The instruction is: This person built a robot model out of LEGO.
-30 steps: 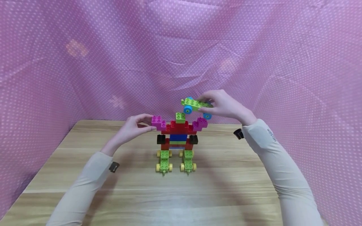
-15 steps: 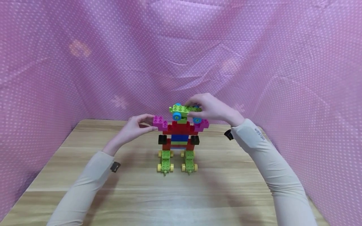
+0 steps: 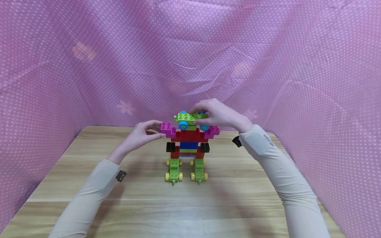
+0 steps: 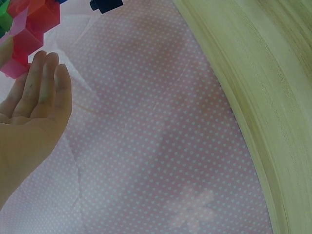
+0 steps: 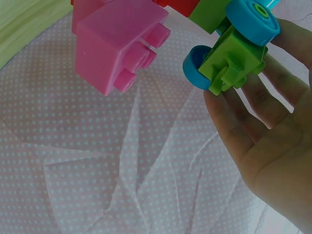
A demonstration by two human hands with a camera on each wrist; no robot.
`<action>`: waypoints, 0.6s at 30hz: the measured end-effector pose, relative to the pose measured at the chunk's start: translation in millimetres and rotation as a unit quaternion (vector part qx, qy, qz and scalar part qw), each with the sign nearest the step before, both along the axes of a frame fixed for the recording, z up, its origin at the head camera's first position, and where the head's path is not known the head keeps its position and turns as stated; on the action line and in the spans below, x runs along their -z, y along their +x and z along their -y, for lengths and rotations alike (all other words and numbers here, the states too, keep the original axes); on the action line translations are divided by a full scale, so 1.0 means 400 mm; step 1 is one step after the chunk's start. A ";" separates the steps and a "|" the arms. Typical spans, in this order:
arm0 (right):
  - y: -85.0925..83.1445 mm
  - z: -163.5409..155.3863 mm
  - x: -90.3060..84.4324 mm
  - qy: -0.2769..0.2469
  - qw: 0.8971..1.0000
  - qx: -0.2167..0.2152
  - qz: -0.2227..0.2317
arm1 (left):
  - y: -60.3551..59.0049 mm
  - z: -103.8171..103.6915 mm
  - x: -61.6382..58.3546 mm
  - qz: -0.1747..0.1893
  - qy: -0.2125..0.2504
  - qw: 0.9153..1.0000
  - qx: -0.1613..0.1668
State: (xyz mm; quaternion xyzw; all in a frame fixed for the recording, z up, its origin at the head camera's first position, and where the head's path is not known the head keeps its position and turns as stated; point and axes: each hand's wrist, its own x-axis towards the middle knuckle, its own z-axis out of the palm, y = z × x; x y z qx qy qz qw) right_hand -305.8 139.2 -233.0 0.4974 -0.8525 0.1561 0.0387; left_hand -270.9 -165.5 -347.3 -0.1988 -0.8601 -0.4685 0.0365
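A robot-like figure of toy building bricks stands upright, its body made of red bricks [image 3: 189,135] and a blue brick [image 3: 189,145]. My left hand [image 3: 140,135] pinches the stepped magenta bricks [image 3: 167,129] on its left side, thumb in front and fingers behind. In the left wrist view these look pink [image 4: 27,34], partly cut off. My right hand [image 3: 218,114] holds a lime-green wheeled base [image 3: 185,117] with blue wheels [image 3: 183,125]. It sits level over the small green brick at the top, now mostly covered. Whether the studs are fully joined cannot be told.
Two green wheeled bases with yellow wheels [image 3: 174,172] form the feet on the wooden table [image 3: 190,208]. Black bricks [image 3: 170,147] jut from both sides, and magenta bricks [image 3: 212,131] rise at the right. Pink dotted cloth [image 3: 190,66] surrounds the table's back and sides.
My right hand has brought the blue-wheeled base leftward and down onto the figure's top, levelling it. The left hand keeps its hold on the magenta bricks, almost unmoved.
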 end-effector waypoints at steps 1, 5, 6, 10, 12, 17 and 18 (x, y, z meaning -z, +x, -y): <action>-0.001 0.001 0.000 0.000 1.000 0.000 0.001 | -0.001 0.001 0.001 0.000 0.000 1.000 0.000; -0.005 0.006 0.001 0.000 1.000 -0.004 0.006 | -0.004 0.003 0.002 0.001 -0.006 1.000 0.000; -0.005 0.007 0.000 0.001 1.000 -0.005 0.007 | -0.005 0.004 0.003 0.001 -0.007 1.000 0.000; -0.004 0.011 -0.003 0.005 1.000 -0.007 0.012 | -0.007 0.005 0.005 -0.001 -0.007 1.000 0.002; -0.005 0.012 -0.004 0.006 1.000 -0.003 0.016 | -0.008 0.004 0.005 -0.001 -0.003 1.000 0.002; -0.008 0.015 -0.002 -0.001 0.999 0.009 0.038 | -0.005 0.003 0.002 0.000 -0.002 1.000 -0.001; -0.008 0.016 -0.002 -0.002 0.999 0.010 0.042 | -0.003 0.004 0.002 0.001 -0.004 1.000 -0.002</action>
